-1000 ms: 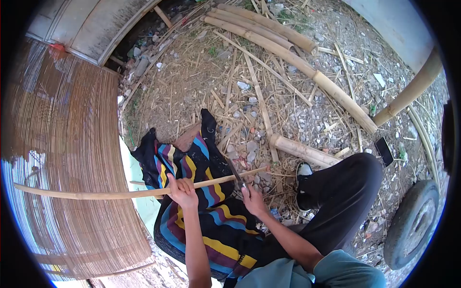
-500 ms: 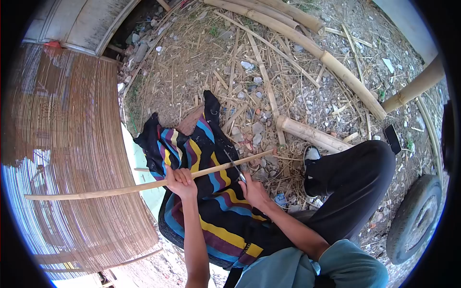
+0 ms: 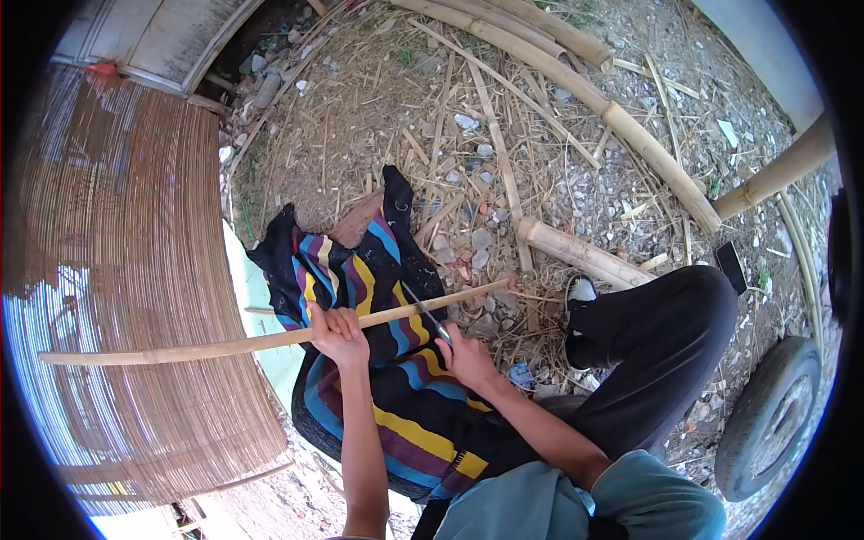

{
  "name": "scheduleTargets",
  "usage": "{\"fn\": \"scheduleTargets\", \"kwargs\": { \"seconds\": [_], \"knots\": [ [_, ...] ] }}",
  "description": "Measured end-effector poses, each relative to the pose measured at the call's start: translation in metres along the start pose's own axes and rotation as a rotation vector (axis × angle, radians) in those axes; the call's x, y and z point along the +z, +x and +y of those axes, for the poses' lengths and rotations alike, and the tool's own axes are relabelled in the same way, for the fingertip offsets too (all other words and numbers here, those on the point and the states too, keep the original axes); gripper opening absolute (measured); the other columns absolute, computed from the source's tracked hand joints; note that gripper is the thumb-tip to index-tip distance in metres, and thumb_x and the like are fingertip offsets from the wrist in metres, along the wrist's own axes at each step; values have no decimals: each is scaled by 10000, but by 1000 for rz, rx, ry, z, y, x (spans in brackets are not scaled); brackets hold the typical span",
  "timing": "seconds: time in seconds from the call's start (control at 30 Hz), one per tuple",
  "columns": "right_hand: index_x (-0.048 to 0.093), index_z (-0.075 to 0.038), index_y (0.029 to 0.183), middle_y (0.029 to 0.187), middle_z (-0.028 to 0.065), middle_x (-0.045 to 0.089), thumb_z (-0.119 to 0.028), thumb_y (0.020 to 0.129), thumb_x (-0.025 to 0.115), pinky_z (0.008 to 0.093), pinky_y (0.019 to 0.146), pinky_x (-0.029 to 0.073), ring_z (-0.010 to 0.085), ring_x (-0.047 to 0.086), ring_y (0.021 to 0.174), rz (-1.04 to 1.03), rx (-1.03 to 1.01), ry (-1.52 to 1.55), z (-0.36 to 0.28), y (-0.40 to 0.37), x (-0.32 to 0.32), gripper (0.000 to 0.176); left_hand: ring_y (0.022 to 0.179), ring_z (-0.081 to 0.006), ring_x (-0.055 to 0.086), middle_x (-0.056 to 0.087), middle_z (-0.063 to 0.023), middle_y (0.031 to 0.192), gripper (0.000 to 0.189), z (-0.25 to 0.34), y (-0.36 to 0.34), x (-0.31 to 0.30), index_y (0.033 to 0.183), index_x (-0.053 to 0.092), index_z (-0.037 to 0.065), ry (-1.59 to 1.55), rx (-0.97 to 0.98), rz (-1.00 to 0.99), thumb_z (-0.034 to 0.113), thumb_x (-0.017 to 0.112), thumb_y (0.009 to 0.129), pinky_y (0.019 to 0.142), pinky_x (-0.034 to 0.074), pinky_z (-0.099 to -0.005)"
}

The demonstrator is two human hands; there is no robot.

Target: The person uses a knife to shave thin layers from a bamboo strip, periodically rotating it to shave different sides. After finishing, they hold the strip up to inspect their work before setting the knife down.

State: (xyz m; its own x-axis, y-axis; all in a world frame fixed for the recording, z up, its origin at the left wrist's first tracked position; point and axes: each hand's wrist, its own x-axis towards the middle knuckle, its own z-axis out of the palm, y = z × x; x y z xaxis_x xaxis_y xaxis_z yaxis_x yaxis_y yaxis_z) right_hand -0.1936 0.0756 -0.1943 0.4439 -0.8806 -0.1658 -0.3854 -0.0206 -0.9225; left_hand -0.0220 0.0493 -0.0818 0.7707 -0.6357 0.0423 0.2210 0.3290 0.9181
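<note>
Pretty clearly an outdoor bamboo-working yard, not an indoor shop. The bare ground (image 3: 378,117) is covered in splinters, shavings and stones. Thick bamboo poles (image 3: 576,85) lie around, along with a short cut bamboo section (image 3: 580,254). A big slatted bamboo mat (image 3: 135,270) sits on the left (fine slats, row on row), and there's a tyre (image 3: 769,418) at the edge. A thin bamboo strip (image 3: 225,346) sits under a knife (image 3: 423,312).

Along the bamboo strip (image 3: 180,347), knife (image 3: 420,306) and right hand (image 3: 465,357) slightly nearer the left hand (image 3: 340,335).
</note>
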Motion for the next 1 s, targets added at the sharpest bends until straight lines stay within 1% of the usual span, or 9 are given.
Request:
{"fn": "scheduleTargets", "kwargs": {
  "seconds": [0.2,0.27,0.47,0.53,0.57,0.67,0.73,0.87,1.0],
  "knots": [
    [433,-50,1027,692,243,593,-265,913,452,522,569,444,445,578,670,87,330,-81,107,11,-4,244,292,-96,235,241,16,361,535,2,1,-5,473,254,175,-33,-13,69,334,457,943,351,202,-236],
    [434,-41,1029,678,246,589,-266,918,439,522,566,443,450,574,661,42,366,-122,122,16,-13,251,282,-98,236,246,13,361,532,-1,-2,-1,475,257,171,18,45,-64,327,452,945,334,206,-238],
    [415,-51,998,626,245,564,-258,907,487,535,539,421,465,554,629,81,1,124,14,12,-1,238,276,-105,238,241,7,372,537,-4,3,11,466,257,144,-27,40,-73,275,446,952,313,213,-237],
    [417,-49,997,629,244,566,-258,906,490,536,538,420,465,555,629,100,-6,68,25,16,2,239,278,-104,233,237,7,376,537,-4,3,11,467,254,142,-21,43,-56,270,447,952,316,207,-238],
    [418,-48,996,633,243,567,-257,904,493,537,538,419,464,555,628,128,-14,16,34,17,7,241,278,-105,231,237,7,374,533,-5,4,8,469,258,140,-24,45,-73,266,444,953,319,199,-242],
    [427,-45,1132,747,249,591,-293,921,450,530,599,437,455,566,684,110,308,-73,157,19,13,327,280,-99,238,256,5,367,535,-3,6,3,469,264,161,-15,6,3,321,456,944,334,211,-237],
    [432,-44,1143,759,247,595,-299,928,431,534,611,436,458,565,687,111,424,-137,199,16,3,334,281,-99,235,259,4,372,534,-2,3,4,470,266,161,7,28,-100,322,452,944,330,209,-237],
    [446,-63,1105,728,245,593,-323,926,431,536,610,438,466,564,681,207,401,-27,185,22,26,316,274,-98,253,260,6,377,515,-7,4,19,480,271,146,-1,83,-61,255,466,944,294,220,-238],
    [454,-64,1083,702,255,584,-330,903,487,508,582,448,453,574,686,118,195,94,78,26,14,323,296,-90,245,251,17,384,514,-5,10,9,489,273,168,-23,17,38,313,500,927,332,210,-227]
  ]
}}
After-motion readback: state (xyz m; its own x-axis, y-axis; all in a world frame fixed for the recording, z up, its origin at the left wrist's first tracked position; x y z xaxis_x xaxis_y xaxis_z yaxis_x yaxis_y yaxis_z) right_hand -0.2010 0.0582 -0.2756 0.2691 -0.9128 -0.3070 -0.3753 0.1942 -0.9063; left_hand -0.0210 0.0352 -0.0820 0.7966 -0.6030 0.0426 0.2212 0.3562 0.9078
